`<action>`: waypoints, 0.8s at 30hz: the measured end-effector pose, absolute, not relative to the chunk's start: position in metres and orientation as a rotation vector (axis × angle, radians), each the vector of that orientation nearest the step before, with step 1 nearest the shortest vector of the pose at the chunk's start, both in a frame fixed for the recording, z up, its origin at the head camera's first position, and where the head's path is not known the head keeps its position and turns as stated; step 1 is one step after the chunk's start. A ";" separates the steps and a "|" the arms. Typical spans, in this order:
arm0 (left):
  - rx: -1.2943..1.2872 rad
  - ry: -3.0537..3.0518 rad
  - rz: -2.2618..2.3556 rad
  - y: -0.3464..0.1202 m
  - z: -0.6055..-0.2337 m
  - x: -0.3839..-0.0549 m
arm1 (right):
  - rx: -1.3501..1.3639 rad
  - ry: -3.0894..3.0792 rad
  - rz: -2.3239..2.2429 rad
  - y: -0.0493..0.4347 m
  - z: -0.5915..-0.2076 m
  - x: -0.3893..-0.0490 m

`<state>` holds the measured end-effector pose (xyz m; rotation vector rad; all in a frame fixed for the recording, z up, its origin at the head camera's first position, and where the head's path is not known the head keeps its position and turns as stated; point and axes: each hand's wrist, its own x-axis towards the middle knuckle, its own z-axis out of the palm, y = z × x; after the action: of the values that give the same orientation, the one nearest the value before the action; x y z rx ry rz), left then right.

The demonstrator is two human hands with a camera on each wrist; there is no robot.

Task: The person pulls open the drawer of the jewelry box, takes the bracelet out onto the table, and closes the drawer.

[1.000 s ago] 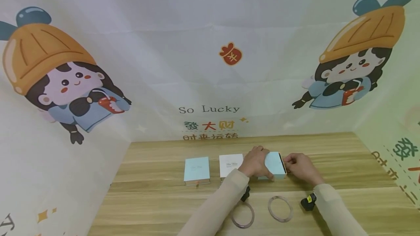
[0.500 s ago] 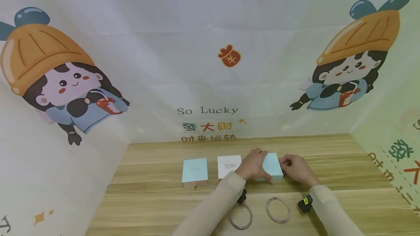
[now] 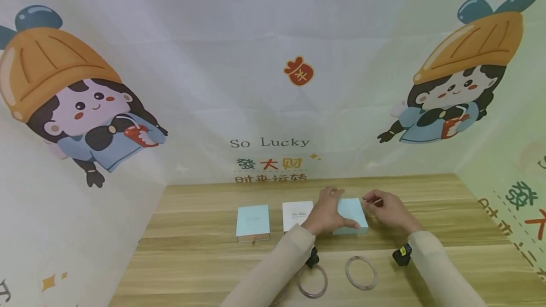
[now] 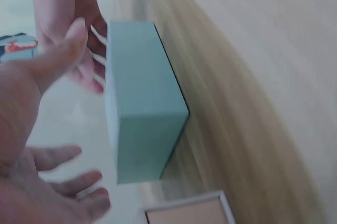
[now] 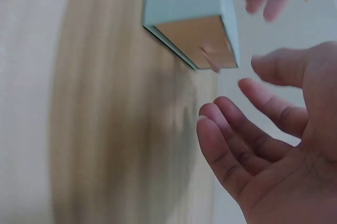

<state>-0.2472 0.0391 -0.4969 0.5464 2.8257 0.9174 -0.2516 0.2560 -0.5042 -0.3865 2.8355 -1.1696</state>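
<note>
A light blue drawer box [image 3: 353,215] lies flat on the wooden table. In the right wrist view its tan drawer end [image 5: 181,37] sits flush in the sleeve, with a small ribbon pull [image 5: 210,60] sticking out. My left hand [image 3: 327,212] is spread at the box's left side; in the left wrist view its thumb is straight and its fingers are loose, apart from the sleeve. Beyond the drawer end, my right hand [image 3: 390,210] has relaxed fingers with nothing between them. Both palms face the box.
Left of this box stand a white box [image 3: 293,214], partly behind my left hand, and another light blue box [image 3: 253,221] with a ribbon pull. Two pale bangles [image 3: 313,296] lie nearer to me on the table [image 3: 192,259]. Printed cloth walls enclose the back and sides.
The dark gap at the box's right end has closed as the drawer went in. My right hand has come off that end, up and right. My left hand has loosened from the box.
</note>
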 end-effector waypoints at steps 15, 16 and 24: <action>0.225 2.998 0.982 0.046 -0.504 -0.209 | -0.653 2.547 -1.099 0.261 -0.494 -0.271; 0.217 2.990 0.991 0.046 -0.505 -0.208 | -0.667 2.543 -1.083 0.261 -0.494 -0.272; 0.200 2.960 1.038 0.045 -0.507 -0.210 | -0.660 2.514 -1.077 0.261 -0.496 -0.274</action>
<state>-0.2103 0.0451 -0.5073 0.1998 2.9599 1.0377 -0.2740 0.2605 -0.4956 -0.6601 2.5140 -1.0772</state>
